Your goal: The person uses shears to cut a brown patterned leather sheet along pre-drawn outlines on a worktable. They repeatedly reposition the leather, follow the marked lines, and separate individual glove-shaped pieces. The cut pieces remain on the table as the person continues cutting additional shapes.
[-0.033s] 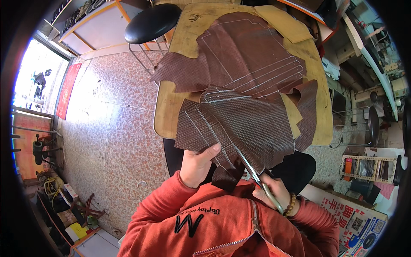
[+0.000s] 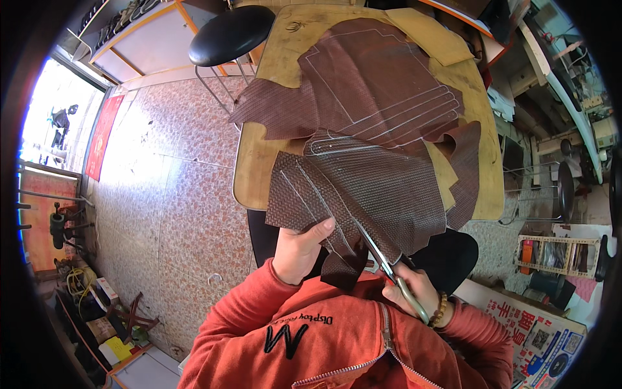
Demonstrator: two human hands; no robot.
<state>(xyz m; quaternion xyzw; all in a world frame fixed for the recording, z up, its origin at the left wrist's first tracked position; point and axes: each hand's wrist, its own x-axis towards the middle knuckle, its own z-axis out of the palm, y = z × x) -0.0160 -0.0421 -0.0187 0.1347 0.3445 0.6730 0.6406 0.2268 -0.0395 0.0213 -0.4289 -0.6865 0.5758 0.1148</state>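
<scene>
A large sheet of dark brown textured leather (image 2: 389, 188) drapes over the near edge of the wooden table (image 2: 249, 175), with pale lines drawn on it. My left hand (image 2: 302, 247) grips the leather's lower left part, thumb on top and fingers hidden beneath. In my right hand (image 2: 414, 292) is a pair of scissors (image 2: 382, 259), fingers closed round the handles. Its blades point up and to the left and lie along a cut in the leather, right of my left hand. A loose end of leather (image 2: 343, 269) hangs down between the hands.
More brown leather (image 2: 379, 78) with drawn outlines covers the table's far side, beside a yellow-tan folded sheet (image 2: 434, 35). A black round stool (image 2: 232, 35) stands at the far left. A printed board (image 2: 525, 330) lies at the lower right. Shelves and tools line the right side.
The leather's left flap has shifted very slightly to the right. My hands and the scissors stay almost in place.
</scene>
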